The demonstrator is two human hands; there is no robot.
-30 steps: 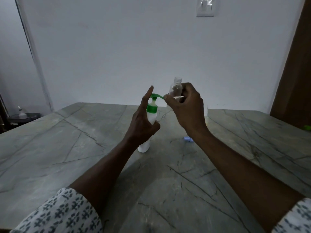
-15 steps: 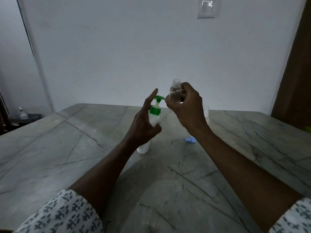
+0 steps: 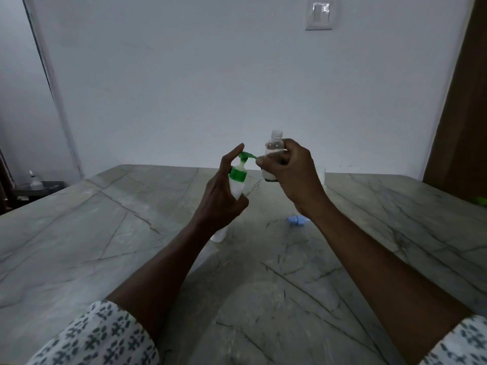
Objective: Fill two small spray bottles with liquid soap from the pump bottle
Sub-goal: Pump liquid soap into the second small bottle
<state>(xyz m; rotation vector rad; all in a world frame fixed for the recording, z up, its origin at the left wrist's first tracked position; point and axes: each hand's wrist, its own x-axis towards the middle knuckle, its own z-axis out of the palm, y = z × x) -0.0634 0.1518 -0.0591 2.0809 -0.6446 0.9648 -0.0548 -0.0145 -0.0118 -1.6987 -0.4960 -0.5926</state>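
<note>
A white pump bottle (image 3: pixel 236 187) with a green collar and green pump head stands on the stone table (image 3: pixel 105 246). My left hand (image 3: pixel 220 200) grips its body, with the index finger raised over the pump head. My right hand (image 3: pixel 290 172) holds a small clear spray bottle (image 3: pixel 274 151), uncapped and upright, with its neck above the pump spout. White liquid shows in its lower part. A pale blue spray cap (image 3: pixel 297 220) lies on the table under my right wrist.
Behind my right hand a second small clear bottle (image 3: pixel 323 180) is partly hidden. A dark side table with a small bottle (image 3: pixel 34 179) stands at far left. A brown door (image 3: pixel 461 101) is at right, and a wall switch (image 3: pixel 319 15) above.
The view has shifted slightly. Both hands and the two bottles keep nearly the same pose; the pump head has risen a little under my index finger.
</note>
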